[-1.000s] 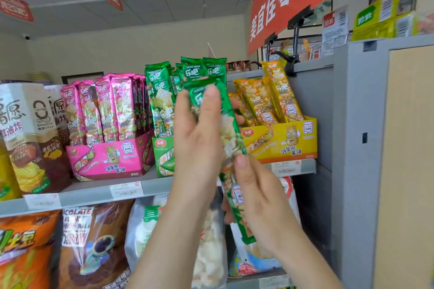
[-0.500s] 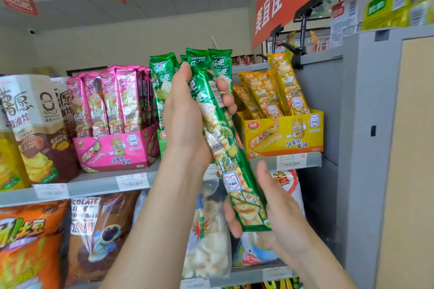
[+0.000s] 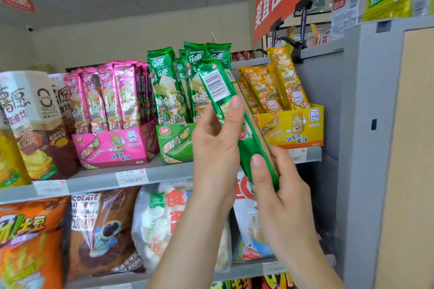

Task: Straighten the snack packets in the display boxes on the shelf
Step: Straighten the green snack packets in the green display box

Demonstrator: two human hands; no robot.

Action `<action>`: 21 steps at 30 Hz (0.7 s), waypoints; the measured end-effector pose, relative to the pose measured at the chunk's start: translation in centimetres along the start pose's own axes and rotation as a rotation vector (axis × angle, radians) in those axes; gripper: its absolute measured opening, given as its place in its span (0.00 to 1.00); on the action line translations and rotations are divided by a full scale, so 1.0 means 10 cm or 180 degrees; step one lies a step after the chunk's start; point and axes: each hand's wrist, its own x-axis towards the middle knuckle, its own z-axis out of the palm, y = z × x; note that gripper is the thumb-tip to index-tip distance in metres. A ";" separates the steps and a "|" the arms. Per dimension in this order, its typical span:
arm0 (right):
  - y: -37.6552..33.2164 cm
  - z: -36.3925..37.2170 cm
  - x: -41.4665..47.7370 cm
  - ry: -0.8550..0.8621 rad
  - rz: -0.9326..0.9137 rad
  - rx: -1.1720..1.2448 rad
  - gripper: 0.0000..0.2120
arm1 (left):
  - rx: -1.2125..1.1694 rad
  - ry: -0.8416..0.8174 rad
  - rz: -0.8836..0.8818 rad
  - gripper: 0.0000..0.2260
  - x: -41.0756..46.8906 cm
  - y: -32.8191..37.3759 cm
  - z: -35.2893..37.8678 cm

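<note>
two hands [image 3: 246, 157] grip one tilted green packet [image 3: 225, 103] before the green box [image 3: 175, 145]

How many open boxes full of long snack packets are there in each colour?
Pink display box: 1
Green display box: 1
Yellow display box: 1
Total: 3

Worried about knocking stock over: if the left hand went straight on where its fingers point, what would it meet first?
Probably the green packets standing in the green box; the left hand, holding the tilted packet, points up toward them. Depth is unclear.
</note>
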 end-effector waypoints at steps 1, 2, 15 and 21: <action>0.00 0.00 -0.02 -0.0026 0.0032 0.0178 0.14 | -0.0084 0.0067 -0.0025 0.09 -0.01 0.01 0.00; -0.01 0.00 -0.04 -0.0090 0.0272 0.0577 0.14 | -0.0151 0.0138 -0.0069 0.10 0.00 0.02 -0.01; -0.01 -0.12 -0.13 -0.0347 0.0590 0.0457 0.13 | 0.0009 -0.0124 -0.0524 0.23 0.00 0.06 -0.16; 0.02 -0.09 -0.23 0.0034 -0.0367 -0.0184 0.17 | -0.0481 0.0078 -0.0223 0.12 -0.04 0.04 -0.17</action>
